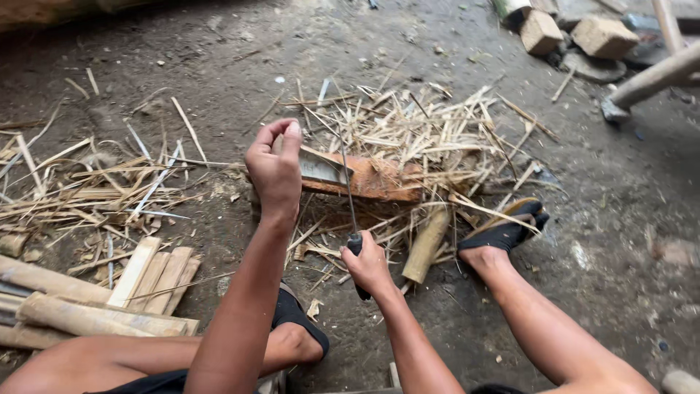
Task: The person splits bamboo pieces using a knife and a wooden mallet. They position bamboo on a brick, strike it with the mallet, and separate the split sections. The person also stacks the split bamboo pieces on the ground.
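Bamboo strip (321, 166) split with knife (350, 197) on wood block (379, 181).
Strip clamped by left hand (275, 169), handle by right hand (368, 264) — slats (157, 276) done (whole poles (73, 310) left).

1. Dirt floor (182, 58), dark and bare along its far edge
2. Shavings (430, 131), a pale heap at mid-floor, spreading toward the right
3. More shavings (80, 190) strewn near the left edge
4. Split slats (157, 273), side by side near the left front corner
5. Round poles (73, 310) lying at the left front corner, touching the slats
6. Short bamboo piece (426, 244) on the floor below the heap
7. Black sandals (510, 230), (299, 317) on the person's feet
8. Stone blocks (605, 36), (541, 31) at the far right corner
9. Slanted post (656, 76) by the right edge, just beside the blocks
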